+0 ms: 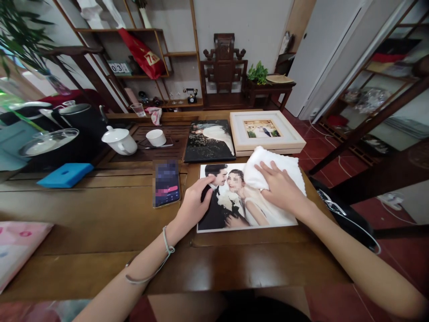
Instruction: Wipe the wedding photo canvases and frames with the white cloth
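A wedding photo panel (pixel 231 210) of a couple lies flat on the wooden table in front of me. My left hand (pixel 197 197) rests at its left edge, fingers curved and thumb apart, touching the print near the dark suit. A folded white cloth (pixel 291 172) covers the panel's upper right part. Spread over this cloth, my right hand (pixel 279 188) presses it down with its fingers stretched out. Part of the panel is hidden beneath the cloth and hand. Just left of the panel lies a phone (pixel 166 183) with its screen lit.
Behind the panel are a dark photo album (pixel 210 141) and a light wooden picture frame (pixel 266 132). A white lidded teacup (pixel 119 141), a small white cup (pixel 156 137) and a blue block (pixel 66 175) stand left. A pink patterned packet (pixel 22 248) lies at the table's left.
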The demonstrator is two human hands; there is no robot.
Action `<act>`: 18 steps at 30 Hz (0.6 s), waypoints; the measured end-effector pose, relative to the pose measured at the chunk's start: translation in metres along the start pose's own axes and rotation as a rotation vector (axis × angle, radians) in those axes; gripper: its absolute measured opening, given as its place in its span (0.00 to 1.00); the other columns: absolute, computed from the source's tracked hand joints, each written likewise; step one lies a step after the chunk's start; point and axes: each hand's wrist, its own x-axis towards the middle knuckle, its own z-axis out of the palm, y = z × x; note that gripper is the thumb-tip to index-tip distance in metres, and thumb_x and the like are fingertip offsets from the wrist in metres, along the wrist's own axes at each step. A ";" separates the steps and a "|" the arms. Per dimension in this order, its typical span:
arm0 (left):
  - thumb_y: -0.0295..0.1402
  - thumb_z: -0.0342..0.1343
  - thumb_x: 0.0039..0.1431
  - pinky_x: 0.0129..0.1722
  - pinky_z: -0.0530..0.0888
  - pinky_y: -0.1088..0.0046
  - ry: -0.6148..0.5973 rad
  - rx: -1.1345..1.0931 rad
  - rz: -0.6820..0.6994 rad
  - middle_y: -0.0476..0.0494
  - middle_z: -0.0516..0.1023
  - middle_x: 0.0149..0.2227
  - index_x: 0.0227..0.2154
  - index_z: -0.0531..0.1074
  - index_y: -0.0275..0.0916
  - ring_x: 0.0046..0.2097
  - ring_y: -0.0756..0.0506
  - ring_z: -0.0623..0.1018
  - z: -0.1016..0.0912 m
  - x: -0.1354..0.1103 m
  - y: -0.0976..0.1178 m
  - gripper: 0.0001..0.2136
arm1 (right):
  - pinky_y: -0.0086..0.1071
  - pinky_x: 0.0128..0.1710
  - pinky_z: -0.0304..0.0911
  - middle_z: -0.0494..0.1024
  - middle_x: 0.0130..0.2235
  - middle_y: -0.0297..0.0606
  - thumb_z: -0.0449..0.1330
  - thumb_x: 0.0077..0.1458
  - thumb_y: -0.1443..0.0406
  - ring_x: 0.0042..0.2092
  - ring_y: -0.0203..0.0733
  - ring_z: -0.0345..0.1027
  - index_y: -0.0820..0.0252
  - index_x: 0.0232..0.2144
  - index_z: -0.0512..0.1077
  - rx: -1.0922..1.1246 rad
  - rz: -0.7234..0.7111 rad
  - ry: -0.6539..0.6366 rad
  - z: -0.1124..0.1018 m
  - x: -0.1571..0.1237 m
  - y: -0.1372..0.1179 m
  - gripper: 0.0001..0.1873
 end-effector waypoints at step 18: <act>0.25 0.51 0.63 0.55 0.74 0.56 0.020 0.025 0.000 0.37 0.78 0.52 0.51 0.71 0.38 0.54 0.40 0.77 0.000 0.000 0.000 0.15 | 0.65 0.64 0.39 0.53 0.69 0.46 0.55 0.46 0.70 0.70 0.62 0.37 0.60 0.67 0.54 0.093 -0.280 -0.033 -0.002 -0.007 -0.025 0.43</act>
